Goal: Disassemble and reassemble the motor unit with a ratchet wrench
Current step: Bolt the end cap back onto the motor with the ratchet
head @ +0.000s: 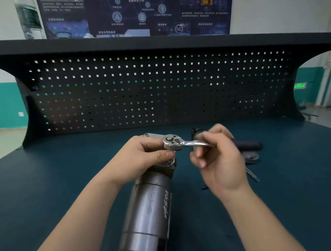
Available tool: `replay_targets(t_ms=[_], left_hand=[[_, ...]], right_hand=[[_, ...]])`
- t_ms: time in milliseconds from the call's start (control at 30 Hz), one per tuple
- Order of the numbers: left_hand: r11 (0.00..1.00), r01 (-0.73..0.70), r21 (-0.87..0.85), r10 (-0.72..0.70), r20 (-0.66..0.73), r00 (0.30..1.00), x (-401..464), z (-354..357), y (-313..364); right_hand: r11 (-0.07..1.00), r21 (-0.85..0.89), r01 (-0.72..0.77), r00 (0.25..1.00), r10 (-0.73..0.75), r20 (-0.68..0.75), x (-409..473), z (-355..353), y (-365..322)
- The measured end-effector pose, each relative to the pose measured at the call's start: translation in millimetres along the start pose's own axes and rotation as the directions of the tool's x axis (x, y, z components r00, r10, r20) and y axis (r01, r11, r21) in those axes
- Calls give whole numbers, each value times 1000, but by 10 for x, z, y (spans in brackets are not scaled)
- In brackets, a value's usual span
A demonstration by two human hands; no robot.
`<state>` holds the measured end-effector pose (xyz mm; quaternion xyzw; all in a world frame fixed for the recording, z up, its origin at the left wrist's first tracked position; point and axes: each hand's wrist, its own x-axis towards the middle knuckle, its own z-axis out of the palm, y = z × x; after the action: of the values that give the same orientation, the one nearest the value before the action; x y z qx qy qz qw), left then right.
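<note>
Our left hand point(149, 155) had its fingers curled round the far end of the motor unit point(148, 216), the thumb lying across the metal bracket there, and its bare forearm ran back toward the bench's near-left corner. Our right hand point(218, 160) pinched the shiny shank of the ratchet wrench point(180, 142) between thumb and bent fingers, the wrist and forearm reaching back to the near-right corner. The wrench's round head sat on top of the motor's far end, just beside the left thumb, while its dark grip stuck out to the right past our knuckles. The motor unit lay on its side on the bench point(44, 190), about midway between the left and right edges, a grey steel cylinder with stepped bands, pale lettering along one flank and its open end toward the near edge. Small metal parts point(252, 157) lay behind the right hand; we could not tell what they were.
</note>
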<state>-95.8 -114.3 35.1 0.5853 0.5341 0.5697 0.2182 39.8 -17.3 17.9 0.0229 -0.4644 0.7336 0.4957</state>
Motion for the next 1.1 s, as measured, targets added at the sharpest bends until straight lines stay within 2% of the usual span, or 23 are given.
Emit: replay_targets(t_ms=[33,100,167,200,233,267,300,333,367,400,433,467,500,567,633,700,767,800,833,867,900,933,1100], left_hand=[[1000,6,0,-6,-13,1000,6,5,-5],[1000,8,4,-8,-39,999,17,30,-33],[1000,-1,15,2,-67,998,19,50,-54],[1000,-2,27,4,-75,997,20,52,-60],[999,1,40,2,-79,997,17,47,-71],[999,8,52,-4,-82,997,17,37,-78],[998,15,63,-10,-81,997,15,27,-79],[997,20,72,-15,-77,997,10,18,-74],[997,18,77,-13,-72,997,8,12,-65],[997,11,72,-6,-64,998,4,11,-49],[998,2,59,1,-46,999,0,11,-28],[999,-1,41,2,-21,1000,-6,13,-3],[1000,8,22,-8,-2,1000,-8,11,13],[999,35,-12,-35,5,999,-7,-3,16],[999,43,-26,-43,-27,999,-7,-3,5],[999,34,-7,-34,-53,998,-12,15,-2],[1000,10,28,-9,-55,998,-23,47,-5],[999,-5,36,7,-63,998,-27,53,-8],[999,-15,39,18,-73,997,-25,54,-12],[999,-18,36,20,-77,997,-23,55,-10],[999,-16,33,19,-75,997,-22,55,-11],[999,-17,34,19,-69,997,-18,54,-14],[999,-48,4,48,-92,995,-17,45,-49]], right_hand=[[995,65,-74,997,75,-8,82,-16,-22],[985,134,-108,992,116,-53,117,10,-7],[991,132,-8,989,27,-145,3,37,101],[994,20,112,979,-106,-175,-114,59,172],[946,-179,269,940,-299,-164,-245,90,235],[816,-400,417,871,-485,-80,-355,115,318],[657,-526,540,796,-601,68,-453,136,400],[549,-572,610,750,-633,191,-506,131,438],[534,-578,617,750,-620,228,-488,122,411],[606,-566,559,799,-577,171,-434,109,340],[747,-494,445,876,-478,67,-342,92,243],[899,-332,286,950,-311,-24,-232,64,139],[986,-128,104,992,-112,-57,-117,26,54],[979,128,-157,986,163,-35,86,-70,-25],[958,166,-233,970,240,-24,176,-87,-25],[961,209,-183,978,199,-58,135,-54,45],[989,144,9,990,12,-143,-55,-7,154],[987,-9,158,976,-157,-153,-199,-1,224],[922,-236,308,932,-341,-118,-329,14,297],[802,-416,429,878,-478,-16,-426,44,358],[701,-504,505,837,-541,87,-471,54,393],[659,-545,518,827,-548,124,-458,59,372],[758,-475,447,892,-420,169,5,-97,58]])
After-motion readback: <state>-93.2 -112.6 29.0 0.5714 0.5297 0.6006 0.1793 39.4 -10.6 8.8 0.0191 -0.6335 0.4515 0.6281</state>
